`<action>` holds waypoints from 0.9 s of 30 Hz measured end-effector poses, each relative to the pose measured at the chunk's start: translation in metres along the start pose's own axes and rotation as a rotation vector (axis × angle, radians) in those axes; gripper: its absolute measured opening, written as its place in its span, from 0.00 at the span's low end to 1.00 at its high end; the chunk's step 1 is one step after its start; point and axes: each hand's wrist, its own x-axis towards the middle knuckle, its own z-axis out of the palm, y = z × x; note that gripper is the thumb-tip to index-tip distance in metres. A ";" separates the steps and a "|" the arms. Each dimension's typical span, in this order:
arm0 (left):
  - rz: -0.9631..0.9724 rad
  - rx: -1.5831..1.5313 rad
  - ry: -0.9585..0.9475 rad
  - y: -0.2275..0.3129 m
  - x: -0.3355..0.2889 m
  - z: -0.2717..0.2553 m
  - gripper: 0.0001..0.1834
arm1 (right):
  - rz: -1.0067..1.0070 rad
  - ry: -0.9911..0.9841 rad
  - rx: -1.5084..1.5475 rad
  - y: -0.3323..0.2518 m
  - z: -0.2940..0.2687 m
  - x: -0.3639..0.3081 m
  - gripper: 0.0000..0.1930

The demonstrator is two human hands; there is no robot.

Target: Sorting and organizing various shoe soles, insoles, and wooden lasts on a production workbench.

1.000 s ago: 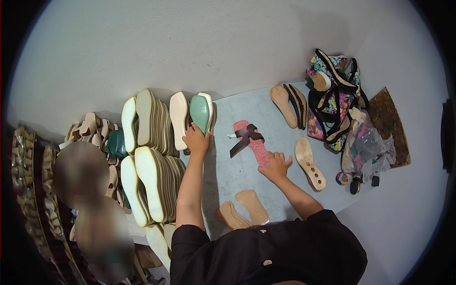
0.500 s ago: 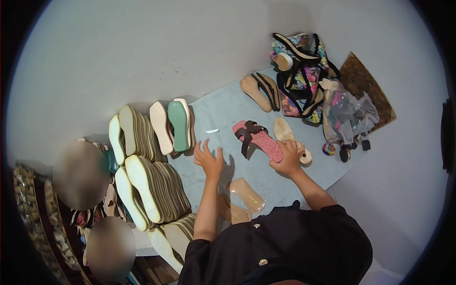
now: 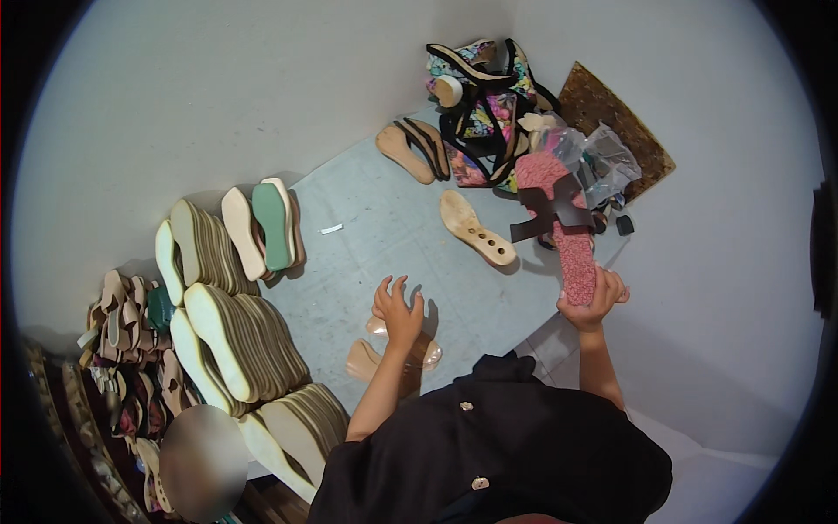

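My right hand (image 3: 595, 299) grips the narrow heel end of a pink textured sandal insole (image 3: 576, 262) with dark brown crossed straps (image 3: 554, 210). The piece is held up at the table's right edge and covers part of the things behind it. Fingers apart and holding nothing, my left hand (image 3: 401, 313) hovers over the near part of the table. Beneath it are a tan insole (image 3: 361, 358) and a clear, glossy sole-shaped piece (image 3: 428, 355), partly hidden by my forearm. Between my hands and the far sandals lies a beige sole (image 3: 476, 229) with several round holes at one end.
Stacks of cream soles (image 3: 253, 345) line the table's left side, near a green sole (image 3: 275, 225). Floral wedge sandals (image 3: 484, 113), a plastic bag (image 3: 611, 162) and a brown board (image 3: 615, 122) stand at the far right. Walls bound the table (image 3: 349, 271) behind and right.
My right hand has lifted the pink insole and carried it to the right, uncovering the holed beige sole. My left hand stays open over the table. The view has shifted.
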 end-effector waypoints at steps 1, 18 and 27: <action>0.021 0.019 -0.004 0.006 -0.003 0.004 0.24 | -0.004 0.002 -0.004 0.009 -0.004 0.001 0.35; -0.208 -0.170 -0.130 0.093 0.002 0.170 0.55 | 1.028 -0.546 -0.018 0.179 0.112 -0.042 0.39; -0.273 -0.412 0.155 0.128 0.008 0.177 0.59 | 0.870 -0.551 0.151 0.202 0.105 -0.033 0.41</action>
